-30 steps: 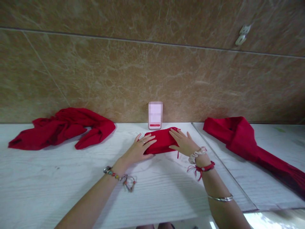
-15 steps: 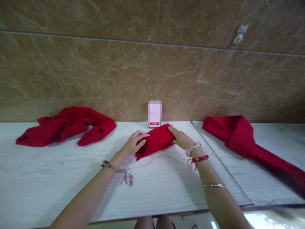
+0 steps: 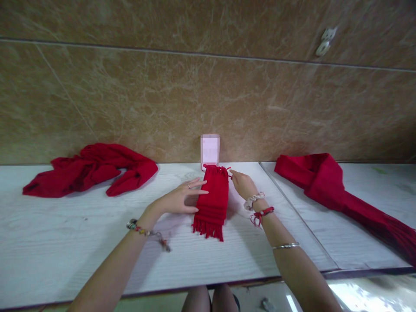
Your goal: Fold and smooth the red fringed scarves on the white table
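Observation:
A red scarf, folded into a narrow strip with fringe at both ends, lies on the white tabletop in front of me. Its lower fringe points toward me and its upper fringe reaches the phone. My left hand is open, fingers spread, the fingertips resting on the scarf's left edge. At the scarf's upper right corner, my right hand has its fingers curled together, with fringe strands at the fingertips. How firmly it grips them is hard to see.
A phone leans against the brown tiled wall. Another red scarf lies crumpled to the left. To the right, a third red scarf lies loosely folded across the table seam. A white hook is on the wall.
The folded scarf has turned from slanting sideways to pointing toward me, and its fringes now show. My right hand has moved off its face to the fringed corner, fingers curled.

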Motion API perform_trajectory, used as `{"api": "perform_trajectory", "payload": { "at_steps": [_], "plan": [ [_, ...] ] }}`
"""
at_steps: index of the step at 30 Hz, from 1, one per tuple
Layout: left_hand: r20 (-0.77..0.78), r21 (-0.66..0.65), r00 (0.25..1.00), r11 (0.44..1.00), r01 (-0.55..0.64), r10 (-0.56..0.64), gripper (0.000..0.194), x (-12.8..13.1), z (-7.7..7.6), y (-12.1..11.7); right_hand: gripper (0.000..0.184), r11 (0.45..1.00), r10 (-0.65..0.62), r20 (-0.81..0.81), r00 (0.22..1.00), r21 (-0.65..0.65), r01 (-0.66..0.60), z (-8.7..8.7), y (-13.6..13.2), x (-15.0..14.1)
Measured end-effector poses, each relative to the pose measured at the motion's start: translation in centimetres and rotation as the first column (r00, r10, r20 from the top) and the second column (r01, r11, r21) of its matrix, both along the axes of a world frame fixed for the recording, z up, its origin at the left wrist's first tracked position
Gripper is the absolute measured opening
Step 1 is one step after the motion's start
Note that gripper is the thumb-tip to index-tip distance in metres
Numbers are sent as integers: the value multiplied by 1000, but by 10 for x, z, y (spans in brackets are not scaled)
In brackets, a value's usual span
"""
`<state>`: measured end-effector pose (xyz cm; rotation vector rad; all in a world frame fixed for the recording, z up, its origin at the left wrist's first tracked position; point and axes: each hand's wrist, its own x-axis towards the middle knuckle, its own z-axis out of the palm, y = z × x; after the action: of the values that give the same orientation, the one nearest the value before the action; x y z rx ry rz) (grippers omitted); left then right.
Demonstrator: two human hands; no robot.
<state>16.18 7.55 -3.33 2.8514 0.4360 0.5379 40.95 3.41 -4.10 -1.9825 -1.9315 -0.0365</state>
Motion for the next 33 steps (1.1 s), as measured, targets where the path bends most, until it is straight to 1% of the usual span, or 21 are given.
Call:
{"api": "perform_trajectory", "payload": {
  "at_steps": [2,3,6,8,9,10,12,13,15,17,18,20,22,24,26,27,29,30,31,33],
  "plan": [
    [-110,-16,994,1000,-4,2,58,-3,1,3,32,999,47,-82,995,-5,-48,-2,1,-5],
    [-133,-5,991,1000,-11,10,59,-3,1,3,30,997,83,-120,989,0,-83,-3,1,-9],
    [-113,82,994,997,4,6,44,1,4,-4,32,973,229,-254,940,46,-225,-10,1,-22],
    [-74,139,996,989,54,-44,30,7,6,-14,37,944,325,-390,862,78,-321,-15,2,-28],
    [-59,161,996,984,81,-73,26,10,7,-19,39,932,350,-465,813,86,-352,-18,4,-29],
    [-48,180,994,978,106,-99,24,13,8,-24,41,927,351,-539,766,86,-365,-20,5,-29],
    [-38,203,991,970,131,-126,31,18,8,-33,43,937,305,-654,692,78,-339,-22,8,-25],
    [-42,206,990,969,138,-132,38,19,8,-37,43,948,274,-689,671,78,-307,-23,10,-21],
    [-64,199,988,968,153,-142,58,22,6,-39,42,972,214,-710,671,83,-222,-22,12,-10],
    [-93,190,986,969,156,-141,72,23,1,-38,38,987,160,-675,721,87,-137,-20,13,0],
    [-105,191,986,970,150,-131,74,24,-2,-35,36,991,132,-643,755,84,-102,-18,13,5],
    [-113,206,990,973,108,-86,72,24,-9,-29,32,996,85,-562,822,81,-48,-15,12,11],
    [-98,226,995,974,25,-3,67,25,-15,-23,29,997,52,-469,882,80,-17,-10,10,15],
    [-68,245,991,965,-95,114,65,24,-20,-18,29,998,16,-373,928,59,6,-5,7,17],
    [-34,265,972,940,-217,234,64,23,-23,-15,30,1000,-4,-268,963,25,11,-2,2,16],
    [-17,272,959,924,-267,282,65,22,-24,-14,32,1000,8,-213,977,8,-7,-1,-1,14],
    [3,278,942,905,-323,336,69,21,-24,-13,40,994,85,-111,990,-55,-91,-3,-8,7],
    [5,277,939,902,-332,345,72,20,-24,-13,48,983,132,-73,989,-115,-140,-5,-11,2],
    [2,276,938,901,-335,347,75,20,-24,-13,58,965,172,-45,984,-194,-177,-7,-15,-4],
    [-2,285,936,898,-337,352,78,20,-23,-12,78,916,208,-4,978,-348,-197,-13,-22,-18]
  ]
}}
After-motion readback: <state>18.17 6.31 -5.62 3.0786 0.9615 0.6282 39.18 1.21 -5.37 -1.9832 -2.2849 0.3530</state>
